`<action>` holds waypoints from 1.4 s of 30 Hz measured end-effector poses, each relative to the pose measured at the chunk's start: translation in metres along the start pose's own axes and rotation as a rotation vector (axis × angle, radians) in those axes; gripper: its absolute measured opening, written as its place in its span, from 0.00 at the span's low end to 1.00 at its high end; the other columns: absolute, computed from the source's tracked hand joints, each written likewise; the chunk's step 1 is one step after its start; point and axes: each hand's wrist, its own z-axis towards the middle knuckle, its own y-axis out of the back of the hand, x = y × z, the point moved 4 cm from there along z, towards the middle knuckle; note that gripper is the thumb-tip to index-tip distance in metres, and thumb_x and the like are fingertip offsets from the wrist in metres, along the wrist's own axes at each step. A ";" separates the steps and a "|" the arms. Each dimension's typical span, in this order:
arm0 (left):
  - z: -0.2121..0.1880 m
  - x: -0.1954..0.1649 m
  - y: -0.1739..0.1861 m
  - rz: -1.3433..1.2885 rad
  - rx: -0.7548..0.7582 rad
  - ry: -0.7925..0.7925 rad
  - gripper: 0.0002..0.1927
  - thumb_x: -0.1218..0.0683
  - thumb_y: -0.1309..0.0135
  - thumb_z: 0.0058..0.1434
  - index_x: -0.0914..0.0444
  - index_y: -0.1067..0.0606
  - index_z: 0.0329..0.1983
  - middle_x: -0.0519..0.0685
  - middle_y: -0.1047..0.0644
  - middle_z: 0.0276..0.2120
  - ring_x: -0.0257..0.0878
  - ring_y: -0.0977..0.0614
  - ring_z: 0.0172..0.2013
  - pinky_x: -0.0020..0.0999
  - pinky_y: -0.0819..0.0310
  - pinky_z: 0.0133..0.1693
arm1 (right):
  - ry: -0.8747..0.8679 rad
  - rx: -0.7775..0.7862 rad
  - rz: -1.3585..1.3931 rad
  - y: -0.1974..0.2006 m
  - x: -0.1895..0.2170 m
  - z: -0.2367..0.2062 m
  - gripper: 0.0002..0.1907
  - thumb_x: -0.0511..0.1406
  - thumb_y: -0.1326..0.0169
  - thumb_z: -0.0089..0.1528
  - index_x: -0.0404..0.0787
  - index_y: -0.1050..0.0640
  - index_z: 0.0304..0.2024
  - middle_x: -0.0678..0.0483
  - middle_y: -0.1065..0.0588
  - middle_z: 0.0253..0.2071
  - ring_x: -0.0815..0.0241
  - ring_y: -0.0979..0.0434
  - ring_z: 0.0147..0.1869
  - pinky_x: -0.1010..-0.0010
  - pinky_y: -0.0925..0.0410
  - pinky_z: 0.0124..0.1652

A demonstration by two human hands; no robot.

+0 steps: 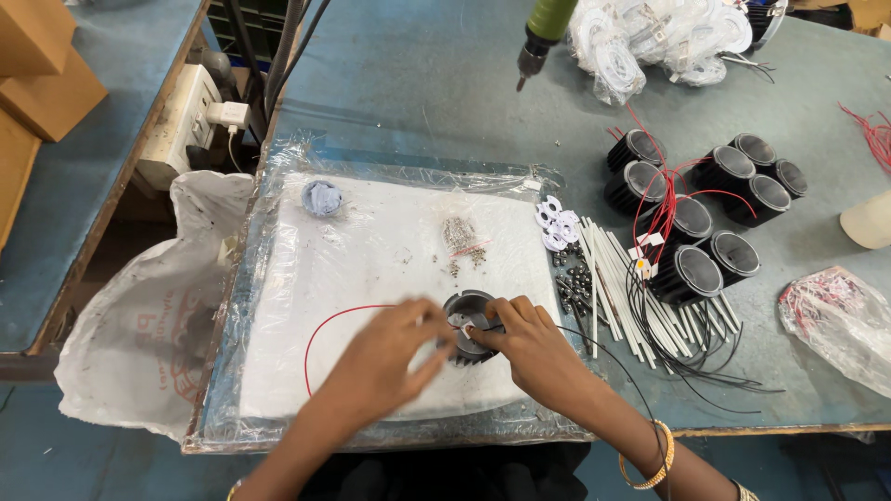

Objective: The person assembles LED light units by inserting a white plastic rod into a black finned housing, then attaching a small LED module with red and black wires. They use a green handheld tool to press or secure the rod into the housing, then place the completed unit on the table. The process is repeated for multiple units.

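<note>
A black finned round housing sits on the white plastic-covered pad near its front edge. My right hand pinches the housing's rim and a small white part inside it. Touching the housing's left side, my left hand has its fingers curled over a thin red wire that loops across the pad. A black wire runs out from the housing to the right.
Several finished black housings with red and black leads stand right. White sticks, small white rings, dark screws and silver screws lie nearby. An electric screwdriver hangs above. A white sack hangs left.
</note>
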 end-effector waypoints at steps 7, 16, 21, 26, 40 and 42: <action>-0.008 0.034 -0.059 -0.062 0.068 0.266 0.55 0.40 0.28 0.49 0.69 0.46 0.69 0.64 0.39 0.64 0.57 0.38 0.65 0.45 0.38 0.60 | -0.015 0.015 0.064 -0.001 -0.006 0.003 0.34 0.18 0.52 0.46 0.46 0.17 0.51 0.51 0.31 0.52 0.49 0.34 0.55 0.59 0.36 0.53; 0.020 0.043 -0.085 -0.434 -0.043 0.240 0.57 0.47 0.26 0.38 0.62 0.41 0.70 0.55 0.27 0.60 0.49 0.25 0.61 0.38 0.30 0.61 | -0.005 -0.012 0.128 0.006 -0.005 0.000 0.33 0.19 0.53 0.48 0.46 0.18 0.52 0.50 0.31 0.54 0.47 0.34 0.55 0.57 0.36 0.54; 0.009 0.040 -0.077 -0.445 -0.053 0.285 0.54 0.49 0.26 0.36 0.61 0.38 0.67 0.54 0.28 0.58 0.47 0.24 0.60 0.38 0.30 0.60 | -0.085 0.038 0.569 0.014 -0.020 -0.021 0.39 0.18 0.56 0.49 0.48 0.23 0.61 0.49 0.32 0.58 0.52 0.34 0.63 0.62 0.33 0.53; -0.025 0.042 -0.065 -0.394 -0.042 0.352 0.54 0.50 0.24 0.34 0.58 0.38 0.66 0.53 0.28 0.57 0.46 0.25 0.59 0.39 0.30 0.59 | -0.238 0.064 1.012 0.001 -0.059 -0.058 0.29 0.23 0.55 0.58 0.42 0.22 0.61 0.50 0.26 0.56 0.56 0.26 0.56 0.66 0.29 0.52; -0.036 0.040 -0.058 -0.409 -0.065 0.237 0.51 0.53 0.24 0.36 0.61 0.36 0.65 0.54 0.26 0.57 0.49 0.23 0.59 0.40 0.29 0.57 | -0.160 -0.467 -0.064 -0.040 -0.216 0.023 0.26 0.30 0.44 0.53 0.36 0.22 0.56 0.41 0.27 0.56 0.39 0.32 0.57 0.53 0.35 0.55; -0.038 0.041 -0.058 -0.403 -0.071 0.217 0.52 0.52 0.24 0.36 0.61 0.37 0.65 0.54 0.27 0.57 0.50 0.23 0.58 0.41 0.29 0.57 | -0.165 -0.431 -0.095 -0.044 -0.223 0.029 0.22 0.29 0.44 0.55 0.39 0.20 0.54 0.44 0.26 0.55 0.41 0.31 0.58 0.53 0.35 0.58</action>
